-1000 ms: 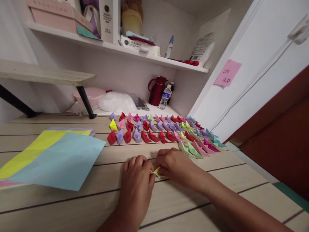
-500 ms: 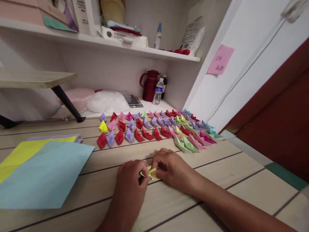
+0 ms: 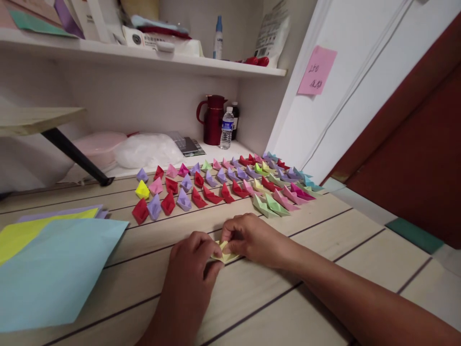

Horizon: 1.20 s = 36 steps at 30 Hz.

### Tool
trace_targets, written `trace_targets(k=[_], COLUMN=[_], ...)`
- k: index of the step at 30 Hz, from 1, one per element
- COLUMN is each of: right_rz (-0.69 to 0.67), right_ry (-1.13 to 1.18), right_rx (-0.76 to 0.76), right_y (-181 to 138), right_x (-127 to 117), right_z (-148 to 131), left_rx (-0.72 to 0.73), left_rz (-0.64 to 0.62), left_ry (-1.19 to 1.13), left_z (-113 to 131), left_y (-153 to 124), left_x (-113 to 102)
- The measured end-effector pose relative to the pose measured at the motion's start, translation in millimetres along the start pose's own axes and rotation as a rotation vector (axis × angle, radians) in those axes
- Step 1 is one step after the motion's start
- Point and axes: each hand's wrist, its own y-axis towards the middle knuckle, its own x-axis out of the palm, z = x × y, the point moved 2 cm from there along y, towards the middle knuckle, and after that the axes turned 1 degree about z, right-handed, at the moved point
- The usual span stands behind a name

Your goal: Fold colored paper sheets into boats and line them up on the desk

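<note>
A small pale yellow folded paper piece [image 3: 224, 253] lies on the wooden table [image 3: 324, 240] between my hands. My left hand [image 3: 190, 274] pinches its left end with curled fingers. My right hand [image 3: 252, 238] grips its right side, fingers closed on the fold. Just beyond my hands stand several rows of small folded paper boats [image 3: 216, 185] in red, purple, pink, green and yellow.
A light blue paper sheet [image 3: 54, 274] lies at the left over yellow and purple sheets [image 3: 21, 233]. At the back stand a dark red jug [image 3: 212, 120], a water bottle [image 3: 226, 127] and a white plastic bag [image 3: 147, 150]. A pink note [image 3: 317, 69] is on the white door.
The view has shifted right and down, so everything sits further left and lower. My hands stay on the yellow piece, working it a little between the fingers.
</note>
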Motion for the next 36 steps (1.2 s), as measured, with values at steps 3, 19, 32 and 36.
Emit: trace_targets(k=[3,19,32,36], right_rz=[-0.009,-0.024,0.061,0.099], right_ry=[-0.028,0.479,0.685,0.67], right_rx=[-0.035,-0.037,0.137,0.147], right_y=[-1.9,-8.0,1.9,1.1], right_x=[-0.3,-12.1,9.0,6.5], right_z=[-2.6,-8.5,2.8,-7.4], left_rx=[-0.004,-0.392,-0.258,-0.31], left_rz=[-0.022,0.116,0.261,0.27], left_ry=[-0.016,-0.282,-0.312,-0.325], left_z=[3.2,0.1,1.3,1.1], left_y=[-0.2,-0.4,0.8,0.1], left_x=[-1.9,-8.3,-11.3,-9.0])
